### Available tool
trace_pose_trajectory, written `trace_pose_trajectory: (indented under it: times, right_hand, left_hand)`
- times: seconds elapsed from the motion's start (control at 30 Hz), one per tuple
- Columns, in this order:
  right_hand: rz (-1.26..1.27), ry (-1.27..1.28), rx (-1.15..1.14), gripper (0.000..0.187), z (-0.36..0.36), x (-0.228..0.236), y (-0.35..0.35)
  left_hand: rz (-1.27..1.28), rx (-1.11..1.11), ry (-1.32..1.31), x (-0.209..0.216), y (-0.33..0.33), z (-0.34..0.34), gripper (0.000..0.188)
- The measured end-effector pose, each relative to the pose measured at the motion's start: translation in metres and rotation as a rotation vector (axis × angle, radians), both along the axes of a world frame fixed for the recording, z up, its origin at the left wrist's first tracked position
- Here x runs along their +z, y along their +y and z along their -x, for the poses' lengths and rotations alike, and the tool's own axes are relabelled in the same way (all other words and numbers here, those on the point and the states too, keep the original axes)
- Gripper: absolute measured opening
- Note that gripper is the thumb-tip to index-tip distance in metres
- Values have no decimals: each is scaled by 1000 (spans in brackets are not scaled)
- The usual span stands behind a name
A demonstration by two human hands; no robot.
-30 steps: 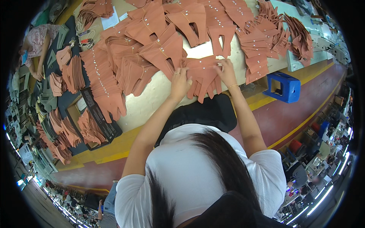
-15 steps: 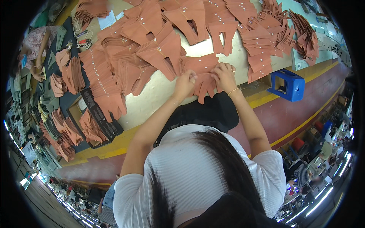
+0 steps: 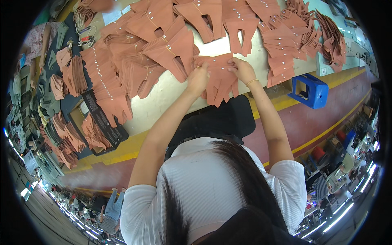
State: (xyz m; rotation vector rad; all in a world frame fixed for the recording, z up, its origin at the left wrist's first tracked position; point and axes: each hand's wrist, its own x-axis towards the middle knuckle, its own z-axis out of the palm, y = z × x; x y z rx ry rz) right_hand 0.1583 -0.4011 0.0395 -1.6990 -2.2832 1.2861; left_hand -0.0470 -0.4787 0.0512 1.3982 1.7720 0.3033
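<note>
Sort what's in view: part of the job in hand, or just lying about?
In the job: terracotta bundle, held by left hand and right hand; pale tabletop; probably the similar stacks around.

Seemingly lying about: blue stool; white paper.

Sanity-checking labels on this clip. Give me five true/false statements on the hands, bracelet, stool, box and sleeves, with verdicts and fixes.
1. The left hand and the right hand are both on the same orange-brown bundle. True.
2. The person wears a bracelet on the left side. False: it is on the right arm.
3. The stool is red. False: it is blue.
4. The dark box at the left has orange-brown pieces in it. True.
5. The white top has sleeves down to the wrists. False: its sleeves are short and the forearms are bare.
</note>
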Motion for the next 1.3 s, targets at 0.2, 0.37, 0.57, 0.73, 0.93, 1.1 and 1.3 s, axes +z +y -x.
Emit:
trace_pose_trajectory:
  times: [0.2, 0.37, 0.57, 0.73, 0.93, 1.1, 1.3]
  right_hand:
    - [3, -45, 29, 25, 2, 1, 2]
    - [-5, -194, 61, 20, 10, 4, 2]
    - [-322, -91, 340, 19, 14, 52, -12]
    - [223, -47, 438, 16, 47, 117, -34]
    - [446, 339, 626, 23, 166, 81, -80]
    - [324, 465, 696, 26, 318, 13, -139]
    - [3, 259, 597, 12, 433, -21, -175]
  left_hand:
    - [-1, -73, 106, 0, 2, -3, 25]
    - [-57, -180, 258, -2, 4, -6, 21]
    - [-250, -153, 277, 5, -8, 0, 10]
    - [-504, -73, -111, 28, -73, 61, 17]
    - [-49, 551, -743, 64, -196, 178, 24]
    - [-208, 774, -162, 80, -247, 279, 26]
    - [-240, 411, 639, 58, -233, 358, 23]
